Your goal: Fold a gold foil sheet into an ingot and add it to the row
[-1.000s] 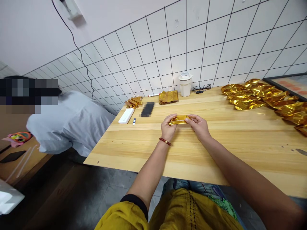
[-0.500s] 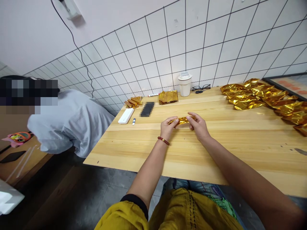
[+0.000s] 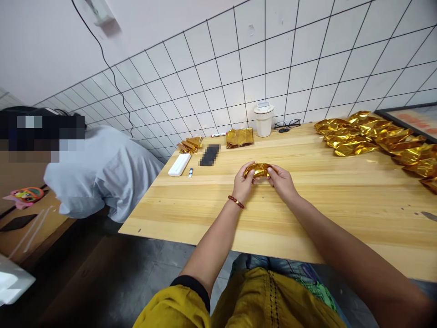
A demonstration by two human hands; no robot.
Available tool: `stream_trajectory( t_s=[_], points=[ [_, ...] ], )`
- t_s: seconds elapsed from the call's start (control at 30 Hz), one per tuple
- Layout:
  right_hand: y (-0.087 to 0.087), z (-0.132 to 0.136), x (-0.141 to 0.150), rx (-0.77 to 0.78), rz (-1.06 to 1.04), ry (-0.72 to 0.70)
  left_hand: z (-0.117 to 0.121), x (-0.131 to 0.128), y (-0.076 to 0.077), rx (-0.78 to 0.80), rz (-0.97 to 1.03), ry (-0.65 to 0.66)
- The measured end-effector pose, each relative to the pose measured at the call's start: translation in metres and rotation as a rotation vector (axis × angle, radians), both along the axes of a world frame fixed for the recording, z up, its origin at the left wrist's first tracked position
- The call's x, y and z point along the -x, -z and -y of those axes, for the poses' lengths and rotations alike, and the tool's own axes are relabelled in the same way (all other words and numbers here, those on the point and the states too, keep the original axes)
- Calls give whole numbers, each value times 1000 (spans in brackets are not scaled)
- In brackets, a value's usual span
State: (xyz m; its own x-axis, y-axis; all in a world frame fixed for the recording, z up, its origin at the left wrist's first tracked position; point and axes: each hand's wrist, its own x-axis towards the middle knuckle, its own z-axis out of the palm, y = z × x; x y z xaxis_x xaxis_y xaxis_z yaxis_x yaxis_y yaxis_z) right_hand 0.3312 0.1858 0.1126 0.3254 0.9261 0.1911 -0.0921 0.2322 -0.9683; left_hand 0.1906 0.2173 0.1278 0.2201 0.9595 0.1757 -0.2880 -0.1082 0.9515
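Note:
Between my two hands is a folded piece of shiny gold foil paper (image 3: 260, 170), creased and rounded out in the middle. My left hand (image 3: 244, 180) grips its left end, thumb on the near side; a red bead bracelet circles that wrist. The right end is pinched by my right hand (image 3: 282, 181), its thumb on the foil and the other fingers mostly hidden behind. Both hands are just above the wooden table (image 3: 205, 209). Several folded gold foil pieces (image 3: 355, 134) lie heaped at the right, and a stack of flat gold foil sheets (image 3: 239, 137) sits beyond my hands.
Along the wall stand a white lidded cup (image 3: 264, 120) and glasses (image 3: 287, 125). Further left lie gold foil strips (image 3: 190, 145), a white box-shaped device (image 3: 179, 165), a small glue-stick-like tube (image 3: 190, 172) and a blurred dark object (image 3: 209, 155). A person in a grey shirt (image 3: 112, 168) sits at left.
The foil between my hands has opened from a narrow strip into a fuller, rounded shape. My left hand has shifted slightly right, and my right hand's fingers have curled in closer.

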Motion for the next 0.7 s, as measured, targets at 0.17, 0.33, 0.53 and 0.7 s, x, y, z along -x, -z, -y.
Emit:
stream_trajectory(
  t_s=[0.17, 0.33, 0.53, 0.7],
  points=[
    [-7, 5, 1, 41, 29, -33, 2, 1, 0, 12, 23, 22],
    [-11, 11, 2, 10, 125, -25, 2, 1, -2, -13, 65, 24],
    [-9, 8, 0, 34, 70, 3, 3, -1, -1, 28, 39, 69],
    [-10, 5, 0, 37, -83, 36, 4, -6, 2, 55, 64, 32]
  ],
)
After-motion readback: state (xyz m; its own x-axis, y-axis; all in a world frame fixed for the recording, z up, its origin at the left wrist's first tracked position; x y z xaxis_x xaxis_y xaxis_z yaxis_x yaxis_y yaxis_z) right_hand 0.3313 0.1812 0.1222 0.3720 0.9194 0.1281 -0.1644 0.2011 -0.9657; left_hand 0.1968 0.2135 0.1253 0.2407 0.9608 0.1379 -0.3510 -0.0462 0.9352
